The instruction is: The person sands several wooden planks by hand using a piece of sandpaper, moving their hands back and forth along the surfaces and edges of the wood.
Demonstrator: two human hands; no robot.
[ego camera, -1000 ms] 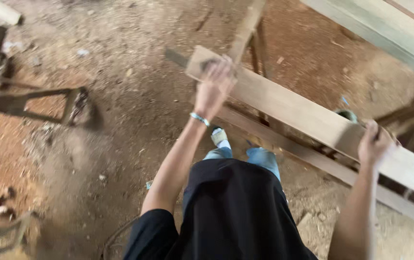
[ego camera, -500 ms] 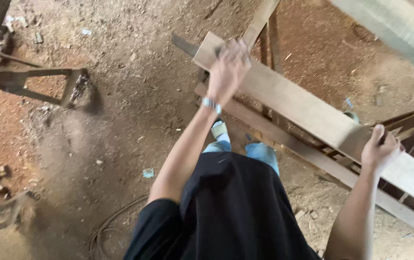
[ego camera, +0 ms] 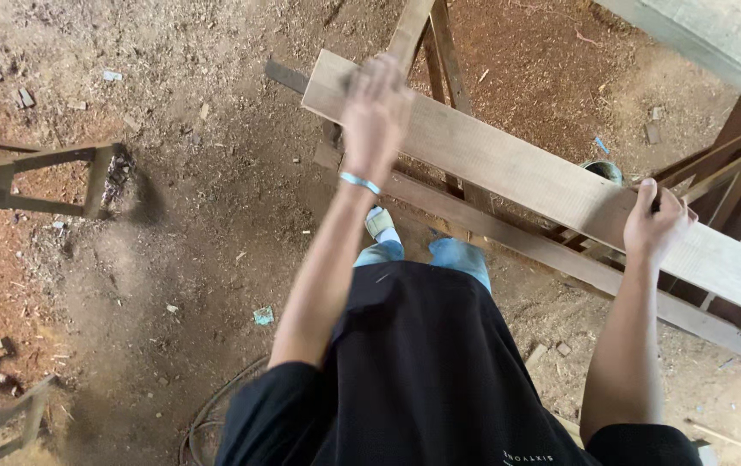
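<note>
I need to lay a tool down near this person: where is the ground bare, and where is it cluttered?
Bare dirt lies between the wooden stand on the left and the long plank. It is crowded under the plank, where frame rails cross. The left hand and right hand rest on the plank.

Pale plank, light-blue wristband, black shirt.

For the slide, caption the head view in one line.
Seen from above, the left hand and right hand grip a long pale plank above a sawdust-strewn dirt floor.
</note>
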